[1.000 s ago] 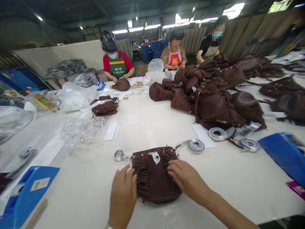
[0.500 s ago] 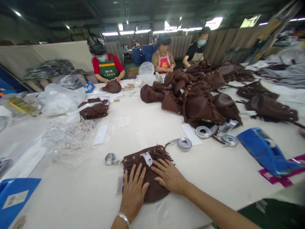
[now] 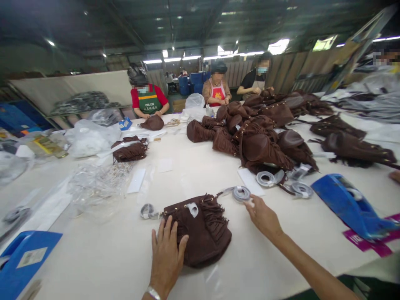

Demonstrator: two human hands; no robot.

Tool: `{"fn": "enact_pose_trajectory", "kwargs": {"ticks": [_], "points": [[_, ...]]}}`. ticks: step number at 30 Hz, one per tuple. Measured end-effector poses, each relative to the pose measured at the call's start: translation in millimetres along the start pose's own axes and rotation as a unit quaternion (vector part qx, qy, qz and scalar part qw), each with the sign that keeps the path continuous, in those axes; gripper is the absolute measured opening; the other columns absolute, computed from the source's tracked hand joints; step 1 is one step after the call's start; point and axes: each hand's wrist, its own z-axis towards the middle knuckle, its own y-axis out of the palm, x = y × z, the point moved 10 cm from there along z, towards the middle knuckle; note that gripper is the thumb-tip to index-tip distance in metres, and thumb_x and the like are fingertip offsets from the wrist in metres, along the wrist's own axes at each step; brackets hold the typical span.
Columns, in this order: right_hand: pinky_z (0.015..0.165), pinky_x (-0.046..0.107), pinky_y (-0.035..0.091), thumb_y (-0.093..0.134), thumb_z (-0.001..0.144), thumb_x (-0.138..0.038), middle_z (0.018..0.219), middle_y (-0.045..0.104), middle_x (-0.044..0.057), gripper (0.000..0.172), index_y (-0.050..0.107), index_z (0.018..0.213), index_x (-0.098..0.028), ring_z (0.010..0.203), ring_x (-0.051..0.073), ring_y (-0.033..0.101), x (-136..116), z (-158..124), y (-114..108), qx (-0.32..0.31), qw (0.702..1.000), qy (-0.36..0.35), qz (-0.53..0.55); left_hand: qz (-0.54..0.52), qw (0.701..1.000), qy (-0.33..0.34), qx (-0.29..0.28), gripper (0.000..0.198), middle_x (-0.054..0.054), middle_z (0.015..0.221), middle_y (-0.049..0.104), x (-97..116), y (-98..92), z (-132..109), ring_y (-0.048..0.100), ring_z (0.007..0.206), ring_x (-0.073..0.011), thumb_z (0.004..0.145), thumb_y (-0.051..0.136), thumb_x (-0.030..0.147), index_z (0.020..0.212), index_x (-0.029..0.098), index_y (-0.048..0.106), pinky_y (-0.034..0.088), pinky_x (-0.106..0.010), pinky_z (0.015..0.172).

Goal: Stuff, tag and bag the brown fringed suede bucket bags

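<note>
A brown fringed bag (image 3: 203, 237) lies flat on the white table, with gold eyelets along its top and a white paper piece in the middle. My left hand (image 3: 167, 254) rests on the bag's left side, fingers spread. My right hand (image 3: 262, 214) is off the bag, at the near edge of a coiled, grey-wrapped strap (image 3: 241, 193) joined to the bag's upper right corner. Its fingers are partly bent and apart, and touch the coil or nearly so. A smaller wrapped coil (image 3: 146, 211) sits at the bag's upper left corner.
A large pile of brown bags (image 3: 259, 141) covers the back right. Blue holders stand right (image 3: 350, 204) and left (image 3: 31, 262). Clear plastic (image 3: 96, 187) lies left, near another fringed bag (image 3: 129, 149). Three people work across the table (image 3: 175, 156).
My right hand has left the bag and moved right to the coiled strap. My left hand stays on the bag's left side. The fringe on the right now hangs loosely down over the bag.
</note>
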Motion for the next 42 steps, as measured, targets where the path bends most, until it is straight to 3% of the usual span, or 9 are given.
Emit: {"fn": "enact_pose_trajectory", "kwargs": {"ticks": [4,9,14,19,22,25,30,34,42], "points": [[0.068,0.043,0.051,0.026,0.097,-0.058,0.097,0.07,0.021,0.064,0.042,0.132,-0.007,0.085,0.035,0.069,35.1,17.7,21.9,-0.112,0.987,0.104,-0.046,-0.048,0.998,-0.026,0.031,0.035,-0.013,0.132,0.059,-17.9,-28.8,33.7,0.052,0.125,-0.0253,0.097,0.042,0.031,0.123,0.014,0.057,0.042,-0.045,0.107],[0.062,0.042,0.049,0.038,0.095,-0.047,0.092,0.071,0.018,0.042,0.061,0.107,-0.015,0.084,0.037,0.069,11.2,46.9,11.3,-0.164,0.979,0.008,-0.121,-0.062,0.99,-0.124,0.003,0.028,-0.005,0.107,0.071,-64.4,-18.1,50.9,0.068,0.095,-0.0172,0.099,0.039,0.028,0.109,0.02,0.064,0.054,-0.03,0.085],[0.081,0.035,0.05,0.04,0.098,-0.039,0.114,0.069,0.011,0.036,0.059,0.122,-0.02,0.098,0.026,0.067,-169.7,110.9,-14.1,-0.113,0.956,-0.268,0.03,-0.012,0.986,-0.152,-0.063,0.039,-0.008,0.113,0.068,-75.5,18.0,50.8,0.069,0.092,-0.0175,0.1,0.038,0.028,0.137,0.022,0.049,0.055,-0.026,0.074],[0.084,0.031,0.049,0.05,0.094,-0.027,0.116,0.067,0.009,0.036,0.056,0.128,-0.022,0.104,0.022,0.064,-399.5,94.2,62.6,-0.252,0.795,-0.539,0.116,0.037,0.979,-0.149,-0.131,0.039,-0.009,0.104,0.07,-74.2,43.8,59.7,0.069,0.08,-0.0186,0.1,0.038,0.029,0.135,0.021,0.052,0.054,-0.026,0.066],[0.074,0.032,0.05,0.056,0.085,-0.021,0.117,0.065,0.009,0.045,0.056,0.13,-0.027,0.1,0.025,0.064,-466.9,49.6,124.1,-0.336,0.677,-0.654,0.029,-0.007,0.972,-0.163,-0.168,0.038,-0.01,0.114,0.069,-81.2,56.7,60.4,0.07,0.085,-0.0191,0.1,0.038,0.028,0.133,0.018,0.052,0.055,-0.027,0.07],[0.067,0.031,0.05,0.056,0.084,-0.022,0.113,0.067,0.009,0.042,0.057,0.126,-0.024,0.096,0.025,0.065,-486.7,27.0,159.2,-0.389,0.618,-0.683,-0.024,-0.07,0.959,-0.19,-0.2,0.037,-0.01,0.119,0.068,-92.4,67.3,59.4,0.07,0.093,-0.02,0.1,0.037,0.03,0.131,0.018,0.053,0.056,-0.029,0.078],[0.063,0.029,0.051,0.062,0.083,-0.038,0.118,0.066,0.012,0.058,0.049,0.137,-0.02,0.096,0.025,0.067,-498.5,25.3,171.6,-0.462,0.617,-0.636,-0.018,-0.126,0.948,-0.189,-0.223,0.037,-0.008,0.117,0.07,-101.1,74.8,64.9,0.069,0.099,-0.0189,0.099,0.034,0.023,0.13,0.021,0.055,0.056,-0.029,0.084],[0.064,0.031,0.053,0.063,0.081,-0.024,0.109,0.07,0.013,0.03,0.066,0.109,-0.015,0.095,0.026,0.067,-506.8,14.7,170.5,-0.46,0.602,-0.65,-0.055,-0.142,0.944,-0.196,-0.224,0.032,-0.005,0.113,0.071,-103.6,76.6,65.1,0.07,0.096,-0.0187,0.098,0.038,0.023,0.122,0.022,0.059,0.057,-0.029,0.082],[0.068,0.034,0.051,0.057,0.077,-0.02,0.103,0.069,0.017,0.042,0.057,0.118,-0.01,0.088,0.029,0.067,-439.4,94.9,127.0,-0.349,0.775,-0.521,0.082,-0.195,0.942,-0.202,-0.186,0.023,-0.001,0.105,0.073,-108.1,75.5,46.5,0.072,0.087,-0.0159,0.098,0.04,0.028,0.112,0.025,0.058,0.056,-0.024,0.072]]}}
